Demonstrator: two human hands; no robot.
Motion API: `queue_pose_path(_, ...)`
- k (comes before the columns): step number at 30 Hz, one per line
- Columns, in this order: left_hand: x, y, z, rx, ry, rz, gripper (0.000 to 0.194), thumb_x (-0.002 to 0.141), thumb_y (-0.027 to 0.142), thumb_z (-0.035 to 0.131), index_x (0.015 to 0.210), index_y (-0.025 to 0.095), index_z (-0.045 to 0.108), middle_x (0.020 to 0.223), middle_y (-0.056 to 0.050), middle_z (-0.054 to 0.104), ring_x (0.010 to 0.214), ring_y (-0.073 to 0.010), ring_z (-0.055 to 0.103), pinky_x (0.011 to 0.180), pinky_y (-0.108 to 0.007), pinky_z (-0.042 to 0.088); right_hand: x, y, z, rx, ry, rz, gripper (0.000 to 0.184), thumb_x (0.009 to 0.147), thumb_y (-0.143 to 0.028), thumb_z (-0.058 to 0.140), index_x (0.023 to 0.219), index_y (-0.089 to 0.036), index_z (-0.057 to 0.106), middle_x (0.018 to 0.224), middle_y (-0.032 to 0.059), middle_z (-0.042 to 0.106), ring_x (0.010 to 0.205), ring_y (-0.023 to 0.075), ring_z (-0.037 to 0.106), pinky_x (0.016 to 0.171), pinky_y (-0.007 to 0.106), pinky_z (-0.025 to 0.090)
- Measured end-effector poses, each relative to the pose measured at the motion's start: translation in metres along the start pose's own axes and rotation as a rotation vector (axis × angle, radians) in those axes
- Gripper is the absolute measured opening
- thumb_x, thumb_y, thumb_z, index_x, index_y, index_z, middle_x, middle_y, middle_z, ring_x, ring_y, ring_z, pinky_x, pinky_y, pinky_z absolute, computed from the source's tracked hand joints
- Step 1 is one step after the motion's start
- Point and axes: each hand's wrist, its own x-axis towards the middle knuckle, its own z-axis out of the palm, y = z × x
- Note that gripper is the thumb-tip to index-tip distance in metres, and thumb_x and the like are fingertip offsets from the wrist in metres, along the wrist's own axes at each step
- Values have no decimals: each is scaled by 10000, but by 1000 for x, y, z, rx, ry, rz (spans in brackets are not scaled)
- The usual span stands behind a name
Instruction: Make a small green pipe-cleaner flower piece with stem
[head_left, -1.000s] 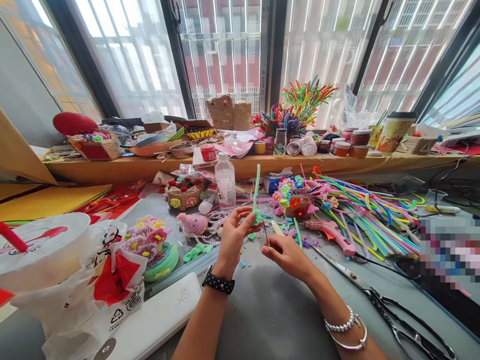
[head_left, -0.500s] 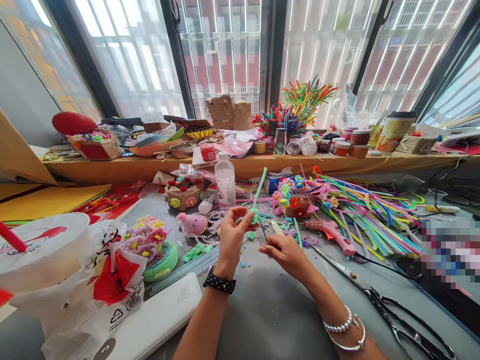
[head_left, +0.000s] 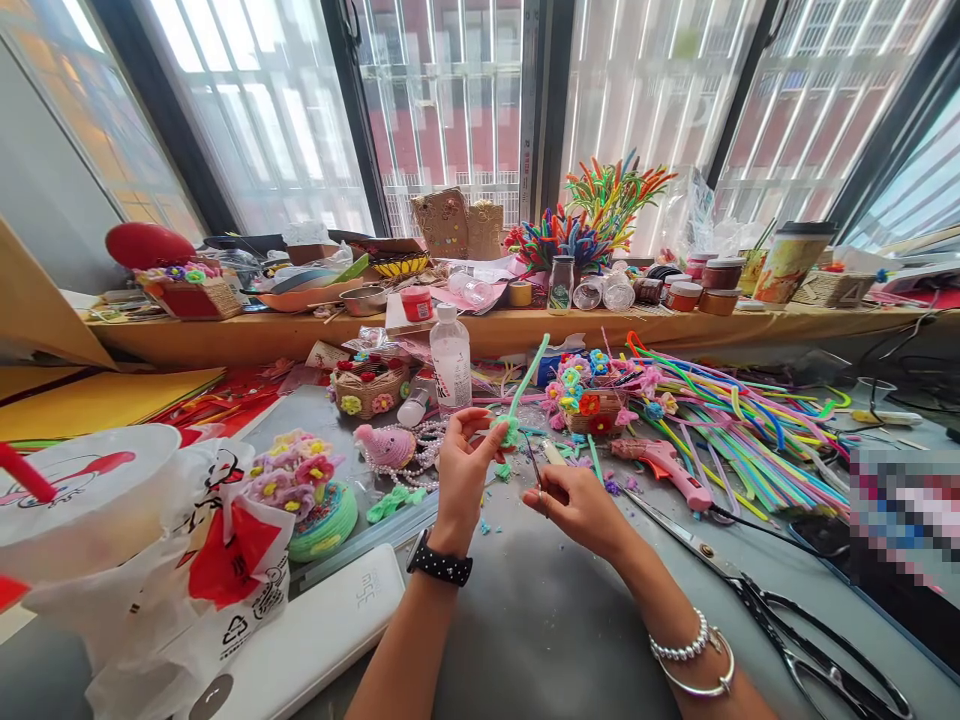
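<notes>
The person's left hand (head_left: 463, 472) is raised over the grey table (head_left: 517, 620), forearm slanting up from below, thumb and fingers closed in a pinch at fingertip height. Between those tips sits a green fuzzy piece (head_left: 513, 432), bunched at the base, with one strand rising from it and leaning right.

The right hand (head_left: 571, 503) comes in from the lower right, forearm angled inward and the back of the hand largely upward. Its fingers are curled closed around a slim dark tool (head_left: 532, 456), which points up and left, its tip close to the green piece; whether they touch cannot be told.

A black dotted watch strap (head_left: 444, 570) circles the left wrist, and silver bracelets (head_left: 682, 652) ring the right forearm. Just right of the right hand lie large scissors (head_left: 724, 568), with a pink glue gun (head_left: 673, 474) beyond them.
</notes>
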Motion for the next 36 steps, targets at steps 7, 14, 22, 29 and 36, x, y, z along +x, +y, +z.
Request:
queue_pose_path(7,-1,-1,1,-14,-1,-18,350,609,273,641,865,161,431,737,24,499,515,-53,515,493,-182,444,1,-2,3,7,-23,1,436,727,-511,443,512,-137,384,476,-38,359,474,56,293,445,189,196)
queue_pose_path(14,-1,-2,1,-14,-4,-8,344,624,270,631,877,163,423,747,24,494,515,-46,508,500,-181,444,1,-2,6,58,-12,-13,455,754,-502,392,488,-139,335,466,-31,355,467,58,288,440,191,198)
queue_pose_path(22,0,-2,0,-43,-5,-6,402,622,270,633,922,179,383,745,30,510,504,-50,511,485,-180,437,2,-4,5,158,-53,-39,520,767,-553,310,494,-130,439,488,1,449,484,69,362,461,181,257)
queue_pose_path(29,-2,-2,0,-16,-67,20,412,637,250,624,947,183,362,742,24,511,527,-61,512,479,-181,441,1,-1,6,176,-105,-67,535,773,-567,274,522,-128,448,496,-3,424,491,71,341,454,183,237)
queue_pose_path(36,0,-1,-3,11,-61,42,407,651,250,614,963,189,361,769,14,500,564,-68,522,483,-176,444,2,-2,4,123,-54,-23,467,754,-511,379,478,-135,361,461,-21,356,475,65,298,449,190,205)
